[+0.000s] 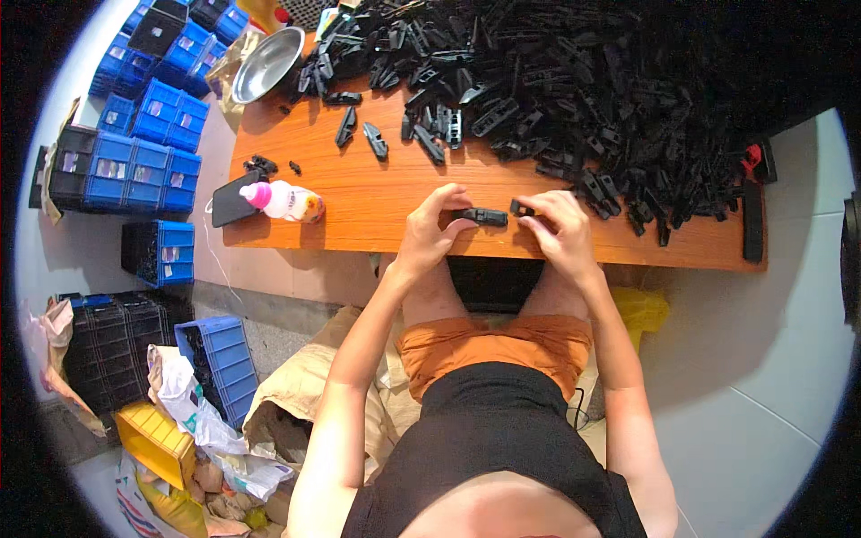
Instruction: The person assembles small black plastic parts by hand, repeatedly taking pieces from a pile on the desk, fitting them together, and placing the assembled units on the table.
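Near the front edge of the wooden table (359, 193), my left hand (434, 226) pinches a slim black plastic part (487, 217) by its left end, and its free end points right. A short gap away, my right hand (560, 226) holds a small black piece (521, 207) between thumb and fingers; its exact kind is too small to make out. Beyond both hands lies a large heap of black plastic parts (538, 81), long and narrow, some with slots. Several loose ones, such as a grey-black part (375, 142), lie just short of the heap.
On the table's left are a bottle with a pink cap (282, 200), a dark phone-like slab (235, 199) and a metal bowl (269, 65). Blue crates (143, 170) stack along the left. A yellow crate (154, 444) and sacks (296, 394) lie on the floor.
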`<state>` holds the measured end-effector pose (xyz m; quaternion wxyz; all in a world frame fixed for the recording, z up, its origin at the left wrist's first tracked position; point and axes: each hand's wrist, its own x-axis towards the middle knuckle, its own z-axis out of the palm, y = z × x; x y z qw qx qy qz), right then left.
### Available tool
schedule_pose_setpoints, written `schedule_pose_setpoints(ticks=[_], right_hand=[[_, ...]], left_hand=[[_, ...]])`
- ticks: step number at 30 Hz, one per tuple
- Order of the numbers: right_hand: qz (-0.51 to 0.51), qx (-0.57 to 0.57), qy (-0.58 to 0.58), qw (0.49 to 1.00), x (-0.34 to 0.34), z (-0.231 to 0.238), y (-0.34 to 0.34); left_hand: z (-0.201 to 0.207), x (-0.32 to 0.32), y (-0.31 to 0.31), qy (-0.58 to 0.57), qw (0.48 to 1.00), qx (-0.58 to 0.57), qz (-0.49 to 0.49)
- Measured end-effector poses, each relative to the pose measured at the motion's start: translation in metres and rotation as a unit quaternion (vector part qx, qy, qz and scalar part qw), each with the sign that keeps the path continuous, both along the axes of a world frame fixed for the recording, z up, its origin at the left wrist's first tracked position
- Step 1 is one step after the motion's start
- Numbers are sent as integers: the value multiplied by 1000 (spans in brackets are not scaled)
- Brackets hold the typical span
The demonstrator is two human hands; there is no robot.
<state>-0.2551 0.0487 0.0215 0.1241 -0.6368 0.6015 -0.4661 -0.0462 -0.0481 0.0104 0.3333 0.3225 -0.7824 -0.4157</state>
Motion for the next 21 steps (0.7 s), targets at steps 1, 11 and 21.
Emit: schedule_pose_setpoints(ticks=[1, 11, 21], right_hand=[[16, 1, -6, 1000, 1, -2, 1], [59, 43, 8, 997, 7, -3, -2], [113, 42, 2, 993, 8, -7, 8]], left_hand=[[-1, -2, -1, 1, 1000, 1, -3], [0, -5, -3, 18, 998, 62, -21], [10, -6, -10, -21, 995, -81, -52]])
